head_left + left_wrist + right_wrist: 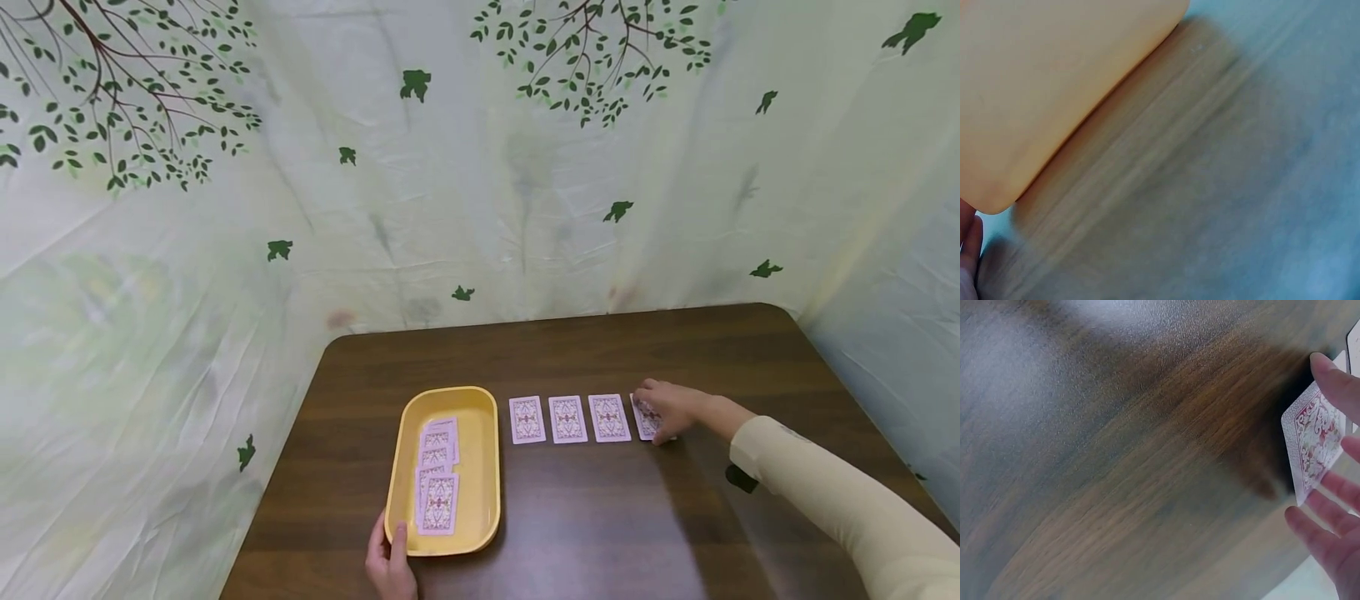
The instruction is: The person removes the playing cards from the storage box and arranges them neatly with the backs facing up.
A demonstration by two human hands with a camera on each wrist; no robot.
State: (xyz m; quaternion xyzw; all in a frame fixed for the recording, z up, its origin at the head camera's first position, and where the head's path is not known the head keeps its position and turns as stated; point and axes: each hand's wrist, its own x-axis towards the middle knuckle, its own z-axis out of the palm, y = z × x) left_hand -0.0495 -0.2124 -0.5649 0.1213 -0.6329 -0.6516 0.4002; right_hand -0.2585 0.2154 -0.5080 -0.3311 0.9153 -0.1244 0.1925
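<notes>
My right hand [670,408] holds a playing card [1316,434] by its edges, thumb at one end and fingers at the other, its red-patterned back showing. This card is at the right end of a row; the nearest card to its left [610,418] lies face down. With my left hand [392,560] I grip the near left corner of a yellow tray [480,467], thumb at the rim. Several face-down cards [438,504] overlap inside the tray. In the left wrist view only a few fingers [971,244] show beside the tray's underside or outer wall.
Two more face-down cards, a left one [527,420] and a middle one [567,419], continue the row beside the tray. The dark wooden table [585,517] reaches back to a hanging cloth [525,208] printed with leaves. Another cloth side hangs at the right.
</notes>
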